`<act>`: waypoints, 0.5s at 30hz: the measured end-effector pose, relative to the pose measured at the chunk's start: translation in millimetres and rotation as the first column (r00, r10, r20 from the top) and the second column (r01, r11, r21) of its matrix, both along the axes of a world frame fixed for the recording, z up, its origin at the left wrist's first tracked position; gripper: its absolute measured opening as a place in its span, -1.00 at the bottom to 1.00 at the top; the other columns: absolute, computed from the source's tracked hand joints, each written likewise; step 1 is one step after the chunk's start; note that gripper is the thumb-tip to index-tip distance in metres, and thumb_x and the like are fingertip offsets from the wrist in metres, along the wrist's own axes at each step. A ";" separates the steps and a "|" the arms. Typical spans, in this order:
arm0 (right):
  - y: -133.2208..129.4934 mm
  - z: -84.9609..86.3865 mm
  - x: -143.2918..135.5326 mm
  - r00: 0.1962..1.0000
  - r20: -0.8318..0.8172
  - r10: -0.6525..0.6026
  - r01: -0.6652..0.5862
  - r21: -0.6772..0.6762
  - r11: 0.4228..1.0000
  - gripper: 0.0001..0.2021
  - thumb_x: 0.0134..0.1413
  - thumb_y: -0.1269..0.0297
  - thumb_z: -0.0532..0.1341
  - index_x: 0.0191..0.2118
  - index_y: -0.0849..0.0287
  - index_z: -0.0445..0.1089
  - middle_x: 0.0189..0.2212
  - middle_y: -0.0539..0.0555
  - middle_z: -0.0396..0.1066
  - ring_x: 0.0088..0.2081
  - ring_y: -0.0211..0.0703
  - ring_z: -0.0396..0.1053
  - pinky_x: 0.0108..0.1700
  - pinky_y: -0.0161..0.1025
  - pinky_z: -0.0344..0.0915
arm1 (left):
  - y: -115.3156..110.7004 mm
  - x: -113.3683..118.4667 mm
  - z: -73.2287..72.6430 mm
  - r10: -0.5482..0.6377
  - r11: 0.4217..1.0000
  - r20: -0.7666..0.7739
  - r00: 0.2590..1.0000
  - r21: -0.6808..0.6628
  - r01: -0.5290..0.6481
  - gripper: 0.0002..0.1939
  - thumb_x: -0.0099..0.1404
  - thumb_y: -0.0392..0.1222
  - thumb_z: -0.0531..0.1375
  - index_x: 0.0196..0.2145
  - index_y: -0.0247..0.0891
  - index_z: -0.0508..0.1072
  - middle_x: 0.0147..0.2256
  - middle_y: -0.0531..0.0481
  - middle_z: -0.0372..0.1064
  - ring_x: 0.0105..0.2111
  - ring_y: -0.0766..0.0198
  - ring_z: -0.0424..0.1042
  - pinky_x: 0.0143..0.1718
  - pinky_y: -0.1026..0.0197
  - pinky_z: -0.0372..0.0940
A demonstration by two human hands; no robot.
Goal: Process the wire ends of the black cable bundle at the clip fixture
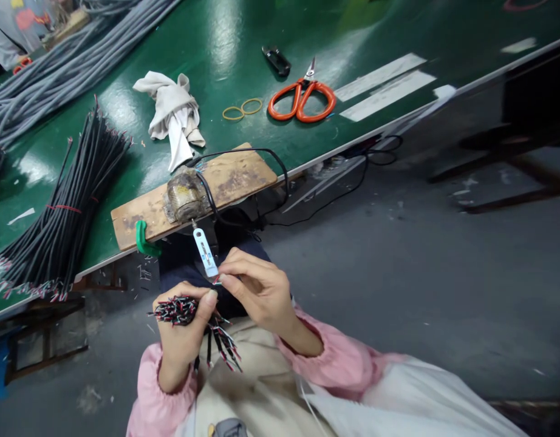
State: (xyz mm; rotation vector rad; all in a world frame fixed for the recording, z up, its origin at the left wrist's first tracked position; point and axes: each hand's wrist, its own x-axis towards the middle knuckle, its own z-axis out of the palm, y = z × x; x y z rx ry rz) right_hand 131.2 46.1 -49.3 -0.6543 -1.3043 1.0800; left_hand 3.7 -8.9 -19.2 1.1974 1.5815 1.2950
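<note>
My left hand grips a bundle of short black cables with red, white and black wire ends sticking out to the left and below the fist. My right hand pinches the tip of one wire at the end of a small metal blade. That blade sticks out from a small motor-like device fixed on a wooden board at the green table's edge. Both wrists wear pink sleeves.
On the green table lie a large bundle of black cables, grey cables, a white rag, two rubber bands, orange scissors and a black clip. A green clamp holds the board. Grey floor lies right.
</note>
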 end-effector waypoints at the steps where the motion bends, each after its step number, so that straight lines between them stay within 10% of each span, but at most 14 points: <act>1: -0.3 0.4 0.1 1.000 0.004 -0.002 0.002 -0.005 1.000 -0.85 0.10 0.56 0.24 -0.35 0.18 0.50 -0.47 0.06 0.50 -0.43 -0.23 0.40 -0.38 -0.28 0.37 | 0.3 0.4 0.4 0.001 1.000 0.001 1.000 0.003 -0.001 -0.86 0.18 -0.23 0.35 -0.53 -0.22 0.56 -0.63 0.13 0.46 -0.65 0.42 0.39 -0.54 0.40 0.31; 10: -2.3 -2.4 2.1 0.999 0.033 0.016 -0.016 -0.008 1.000 -0.85 0.03 0.56 0.23 -0.41 0.18 0.49 -0.53 0.03 0.47 -0.48 -0.25 0.34 -0.44 -0.30 0.30 | -1.2 -1.2 -4.3 0.023 1.000 0.013 1.000 -0.022 -0.023 -0.83 0.19 -0.16 0.35 -0.51 -0.23 0.56 -0.62 0.10 0.45 -0.63 0.38 0.41 -0.53 0.37 0.32; 15: -5.9 -3.7 1.1 0.984 0.040 -0.173 0.171 0.051 0.984 -0.76 0.02 0.59 0.25 -0.27 0.14 0.56 -0.44 0.04 0.50 -0.40 -0.23 0.38 -0.34 -0.26 0.34 | -2.3 -1.0 -2.7 0.037 0.999 -0.014 0.999 -0.038 -0.037 -0.79 0.18 -0.11 0.35 -0.53 -0.25 0.55 -0.65 0.09 0.42 -0.65 0.36 0.40 -0.55 0.34 0.32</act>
